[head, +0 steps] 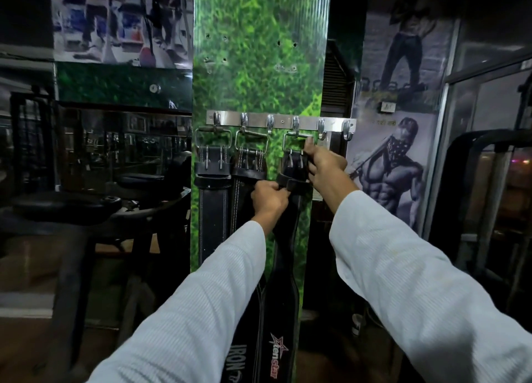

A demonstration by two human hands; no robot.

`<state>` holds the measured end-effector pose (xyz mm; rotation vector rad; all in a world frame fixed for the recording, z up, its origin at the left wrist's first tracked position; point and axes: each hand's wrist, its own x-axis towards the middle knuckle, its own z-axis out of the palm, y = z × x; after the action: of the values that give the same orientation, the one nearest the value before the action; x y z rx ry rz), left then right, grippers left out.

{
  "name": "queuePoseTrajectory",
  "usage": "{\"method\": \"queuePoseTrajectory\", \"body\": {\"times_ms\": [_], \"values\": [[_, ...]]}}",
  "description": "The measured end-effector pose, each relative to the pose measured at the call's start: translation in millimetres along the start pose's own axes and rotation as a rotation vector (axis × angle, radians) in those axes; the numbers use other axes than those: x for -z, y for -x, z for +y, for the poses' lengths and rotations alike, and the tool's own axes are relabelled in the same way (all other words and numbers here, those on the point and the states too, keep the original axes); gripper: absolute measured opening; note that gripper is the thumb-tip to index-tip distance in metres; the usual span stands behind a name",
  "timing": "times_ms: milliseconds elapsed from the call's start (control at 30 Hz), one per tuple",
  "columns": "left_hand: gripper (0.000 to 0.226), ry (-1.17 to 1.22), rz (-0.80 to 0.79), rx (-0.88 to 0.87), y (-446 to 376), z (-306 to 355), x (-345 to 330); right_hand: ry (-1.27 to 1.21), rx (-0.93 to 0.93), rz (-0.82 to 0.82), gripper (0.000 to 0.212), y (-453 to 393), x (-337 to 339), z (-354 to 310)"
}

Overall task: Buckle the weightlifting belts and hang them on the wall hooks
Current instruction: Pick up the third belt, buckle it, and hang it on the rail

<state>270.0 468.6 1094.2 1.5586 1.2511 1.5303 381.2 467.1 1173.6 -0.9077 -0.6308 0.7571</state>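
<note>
A steel hook rail (283, 121) is fixed across a green grass-print wall panel (259, 51). Three black weightlifting belts hang from it by their metal buckles. The left belt (212, 207) and the middle belt (243, 198) hang untouched. The third belt (283, 282), with a red star logo near its lower end, hangs from the fourth hook (296, 123). My right hand (324, 164) grips its buckle end just below the hook, index finger up against the metal frame. My left hand (269, 197) pinches the belt's strap end a little lower, at the left side.
Two free hooks (321, 128) stand on the rail's right end. A black gym bench and machine (86, 204) stand at the left. A poster (394, 167) covers the wall at the right, and a dark machine frame (475, 210) stands beyond it.
</note>
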Motion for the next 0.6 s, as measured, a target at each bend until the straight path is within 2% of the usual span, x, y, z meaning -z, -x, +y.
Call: {"method": "queuePoseTrajectory", "body": {"times_ms": [100, 233, 333, 433, 533, 600], "values": [[0.054, 0.042, 0.065, -0.072, -9, -1, -7, 0.073, 0.015, -0.105, 0.031, 0, 5, -12], [0.059, 0.012, 0.064, -0.120, 0, -12, -12, 0.141, 0.010, -0.183, 0.032, -7, 19, 1], [0.054, 0.030, 0.069, -0.136, 4, -22, -15, 0.138, 0.046, -0.233, 0.006, 4, 37, 40], [0.034, 0.049, 0.022, -0.126, 18, -33, -14, 0.166, 0.101, -0.276, 0.008, 23, 54, 64], [0.034, 0.068, -0.043, -0.127, 46, -52, -9, 0.164, 0.147, -0.267, 0.035, 29, 65, 71], [0.024, 0.070, -0.118, -0.095, 69, -80, -3, 0.295, 0.165, -0.295, 0.032, 38, 79, 92]]}}
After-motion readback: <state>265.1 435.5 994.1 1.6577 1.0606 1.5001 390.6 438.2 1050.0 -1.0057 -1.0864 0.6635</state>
